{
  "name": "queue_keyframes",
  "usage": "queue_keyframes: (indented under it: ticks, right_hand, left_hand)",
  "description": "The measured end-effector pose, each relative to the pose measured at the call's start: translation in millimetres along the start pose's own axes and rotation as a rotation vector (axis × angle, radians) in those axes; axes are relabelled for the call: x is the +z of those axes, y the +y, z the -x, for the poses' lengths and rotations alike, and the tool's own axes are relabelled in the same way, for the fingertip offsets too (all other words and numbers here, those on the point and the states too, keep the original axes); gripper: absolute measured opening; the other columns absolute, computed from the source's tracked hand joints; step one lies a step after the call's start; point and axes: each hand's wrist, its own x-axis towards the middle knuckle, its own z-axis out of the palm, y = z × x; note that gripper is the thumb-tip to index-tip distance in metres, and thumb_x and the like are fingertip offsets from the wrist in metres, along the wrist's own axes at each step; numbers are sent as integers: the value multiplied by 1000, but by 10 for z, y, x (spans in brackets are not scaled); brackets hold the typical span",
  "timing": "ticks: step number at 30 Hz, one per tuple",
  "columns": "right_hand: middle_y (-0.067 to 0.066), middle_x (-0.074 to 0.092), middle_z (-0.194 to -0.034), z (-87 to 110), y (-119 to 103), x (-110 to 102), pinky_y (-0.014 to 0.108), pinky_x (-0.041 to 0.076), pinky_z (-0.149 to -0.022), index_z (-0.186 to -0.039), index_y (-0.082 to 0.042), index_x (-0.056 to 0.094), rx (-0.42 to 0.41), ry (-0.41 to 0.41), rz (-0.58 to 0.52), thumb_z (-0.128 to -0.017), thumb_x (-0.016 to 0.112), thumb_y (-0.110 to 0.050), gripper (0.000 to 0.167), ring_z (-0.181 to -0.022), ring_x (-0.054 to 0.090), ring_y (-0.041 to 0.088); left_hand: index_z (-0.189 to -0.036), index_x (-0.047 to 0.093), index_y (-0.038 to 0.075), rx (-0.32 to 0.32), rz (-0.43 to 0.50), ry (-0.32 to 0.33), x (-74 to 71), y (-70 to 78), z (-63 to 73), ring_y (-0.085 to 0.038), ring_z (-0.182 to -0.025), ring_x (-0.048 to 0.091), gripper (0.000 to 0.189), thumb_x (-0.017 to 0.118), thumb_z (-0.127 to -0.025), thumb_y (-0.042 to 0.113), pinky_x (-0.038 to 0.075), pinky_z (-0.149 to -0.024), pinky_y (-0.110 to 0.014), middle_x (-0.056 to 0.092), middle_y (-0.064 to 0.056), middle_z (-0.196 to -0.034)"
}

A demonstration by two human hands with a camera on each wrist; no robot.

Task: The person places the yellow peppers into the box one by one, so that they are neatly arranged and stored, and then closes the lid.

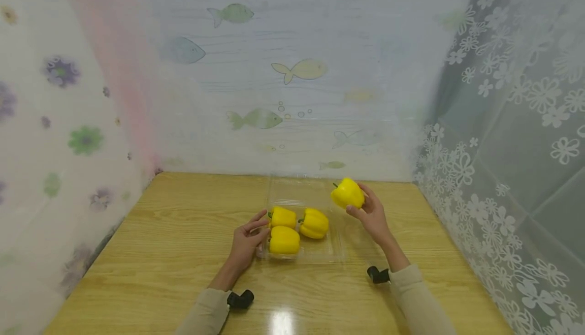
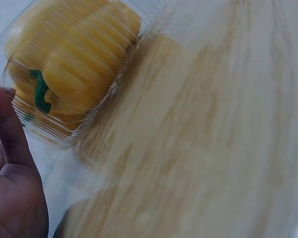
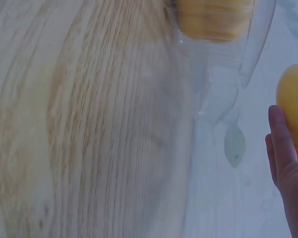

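A yellow bell pepper (image 1: 348, 194) is held up in my right hand (image 1: 376, 219), thumb on its near side and fingers behind. In the right wrist view that pepper (image 3: 295, 109) is cut off by the frame edge. Left of it, a clear plastic clamshell container (image 1: 335, 251) lies on the table with its lid (image 1: 297, 189) folded back. Inside are three more yellow peppers: back left (image 1: 283, 217), front left (image 1: 284, 240) and right (image 1: 314, 223), with green stems pointing left. My left hand (image 1: 247, 241) holds the container's left rim; its fingertips are partly hidden.
The wooden table (image 1: 173, 243) ends at a fish-patterned curtain (image 1: 301, 137) behind the container. Flowered sheets hang along the left (image 1: 87, 139) and right (image 1: 521, 213). Black wrist-camera mounts (image 1: 240, 299) sit by both sleeves.
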Motion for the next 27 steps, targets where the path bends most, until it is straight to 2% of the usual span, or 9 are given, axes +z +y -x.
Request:
queue_keyframes:
  ticks: [4, 6, 8, 11, 18, 23, 27]
  right_hand:
    - [29, 50, -145, 28, -12, 22, 24, 57, -89, -158, -10, 34, 3, -1, 9, -96, 68, 0, 72, -115, 63, 10]
    - [27, 52, -144, 40, -19, 38, 25, 57, -90, -158, -10, 34, 10, -5, -5, -96, 68, 1, 71, -115, 63, 10]
    - [24, 54, -143, 54, -29, 57, 26, 57, -91, -158, -10, 34, 21, -11, -15, -96, 67, 1, 71, -115, 64, 10]
    - [17, 57, -141, 76, -51, 88, 25, 56, -92, -158, -12, 33, 35, -25, -20, -97, 67, -1, 71, -116, 63, 9]
    - [17, 53, -144, 113, -77, 161, 35, 59, -90, -158, -8, 32, 32, -70, -129, -96, 66, 3, 71, -117, 64, 14]
    - [15, 53, -143, 149, -85, 201, 36, 59, -89, -158, -9, 32, 48, -76, -158, -96, 67, 2, 71, -117, 65, 14]
    - [12, 53, -144, 191, -98, 232, 36, 59, -90, -158, -8, 32, 42, -79, -171, -97, 65, 2, 70, -119, 64, 14]
  left_hand:
    - [-122, 65, -16, 4, 2, -4, -1, 0, 4, -4, -106, 65, 34, 72, -93, 0, 47, -63, -14, 49, -15, -154]
    - [-122, 64, -17, 7, 3, -7, -1, 1, 4, -4, -96, 65, 34, 71, -93, 0, 46, -61, -14, 48, -16, -154]
    - [-122, 64, -17, 7, 8, -6, 3, 9, 5, -3, -95, 66, 35, 71, -93, 0, 46, -60, -14, 48, -16, -154]
    - [-122, 64, -17, 2, 12, -3, 6, 14, 5, -4, -81, 63, 34, 71, -93, -1, 45, -57, -14, 47, -18, -155]
    - [-122, 64, -17, 4, 10, -6, 0, 25, 2, -4, -85, 65, 32, 69, -93, -4, 45, -58, -15, 45, -20, -156]
    - [-122, 64, -17, 5, 13, -4, -4, 30, 4, -5, -71, 59, 35, 72, -92, -1, 44, -55, -15, 47, -18, -155]
    - [-123, 64, -17, 0, 9, -8, -3, 27, 1, -2, -85, 65, 34, 71, -93, -2, 44, -56, -14, 46, -17, -156]
